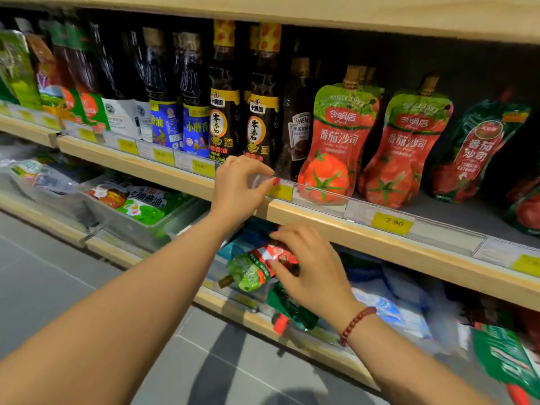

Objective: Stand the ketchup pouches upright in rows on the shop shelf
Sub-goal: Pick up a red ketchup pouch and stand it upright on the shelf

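Bottles stand upright, side by side: two blue-label bottles (167,118), then two dark bottles (223,118) with yellow caps, then a Heinz bottle (298,133) just right of them. Further left are white-label bottles (118,115) and green packs (17,71), blurred. Yellow price tags (391,223) sit along a clear strip (321,197); one reads 7.90. Level below: a clear tray (175,217) holding flat packets (143,204); blue-and-white packs (394,312) to the right, blurred. Grey tiled floor (43,273) at lower left.
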`<state>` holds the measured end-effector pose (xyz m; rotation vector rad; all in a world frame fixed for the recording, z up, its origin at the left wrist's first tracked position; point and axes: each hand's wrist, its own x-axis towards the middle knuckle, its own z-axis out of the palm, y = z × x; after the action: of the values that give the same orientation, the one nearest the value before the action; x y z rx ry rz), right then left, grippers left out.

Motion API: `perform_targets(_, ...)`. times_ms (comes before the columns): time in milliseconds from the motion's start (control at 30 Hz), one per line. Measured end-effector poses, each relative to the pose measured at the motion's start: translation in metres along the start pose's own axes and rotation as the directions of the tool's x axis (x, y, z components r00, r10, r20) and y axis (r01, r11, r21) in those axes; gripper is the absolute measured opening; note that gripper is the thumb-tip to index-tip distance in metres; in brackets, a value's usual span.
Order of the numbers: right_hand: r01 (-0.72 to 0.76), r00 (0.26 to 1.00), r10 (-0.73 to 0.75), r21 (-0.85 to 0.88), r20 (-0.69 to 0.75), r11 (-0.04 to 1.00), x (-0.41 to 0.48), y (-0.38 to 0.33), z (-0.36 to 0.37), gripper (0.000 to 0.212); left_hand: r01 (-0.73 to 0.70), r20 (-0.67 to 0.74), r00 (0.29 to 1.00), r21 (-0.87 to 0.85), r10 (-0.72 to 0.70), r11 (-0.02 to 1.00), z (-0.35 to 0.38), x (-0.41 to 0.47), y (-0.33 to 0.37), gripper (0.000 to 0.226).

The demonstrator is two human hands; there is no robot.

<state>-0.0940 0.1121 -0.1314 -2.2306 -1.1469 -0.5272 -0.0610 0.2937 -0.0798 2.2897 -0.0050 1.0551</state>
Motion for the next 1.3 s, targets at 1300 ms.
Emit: perform_targets(1300, -0.125, 0.928, 0.204, 0.254, -0.313, 0.959, 0.013, -0.002, -0.029, 0.009, 0.105, 0.105, 0.991, -0.193, -0.085, 0.976, -0.007, 0.000, 0.009, 0.002)
